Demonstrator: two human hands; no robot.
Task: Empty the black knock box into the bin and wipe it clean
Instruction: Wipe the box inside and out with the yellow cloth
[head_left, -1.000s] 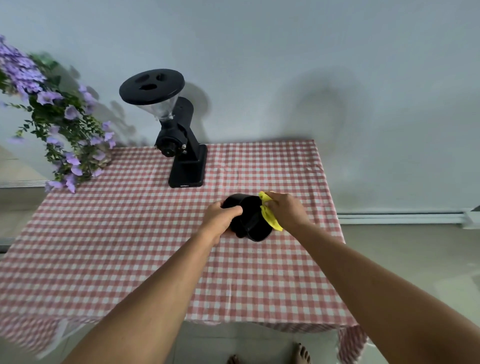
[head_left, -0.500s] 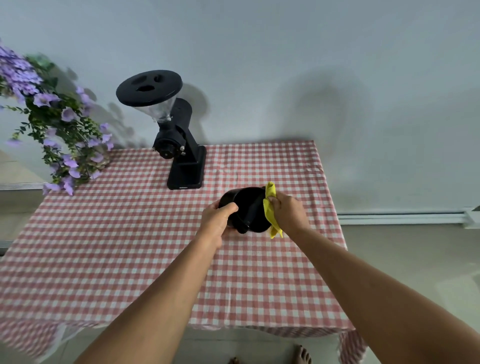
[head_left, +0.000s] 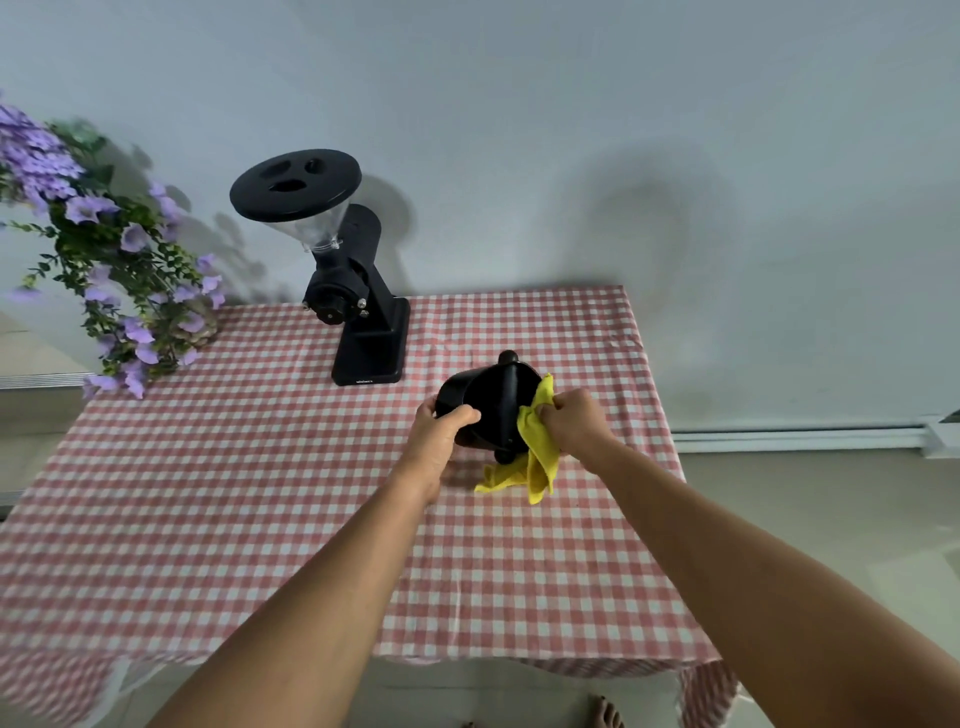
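Note:
The black knock box (head_left: 485, 402) is tipped on its side above the table, its mouth and knock bar turned toward the right. My left hand (head_left: 441, 436) grips its left wall from below. A yellow cloth (head_left: 535, 452) is pinched in my right hand (head_left: 574, 421) and pressed against the box's right rim; the cloth's loose end hangs down onto the tablecloth. No bin is in view.
A table with a red-and-white checked cloth (head_left: 260, 493) stands against a pale wall. A black coffee grinder (head_left: 353, 280) stands at the back, left of the box. Purple flowers (head_left: 104, 260) hang over the back left corner. The table's right edge is near my right forearm.
The box has been tilted further, its mouth turning rightward. My right hand has slid the cloth out to the box's right rim, and more of the cloth now hangs loose below.

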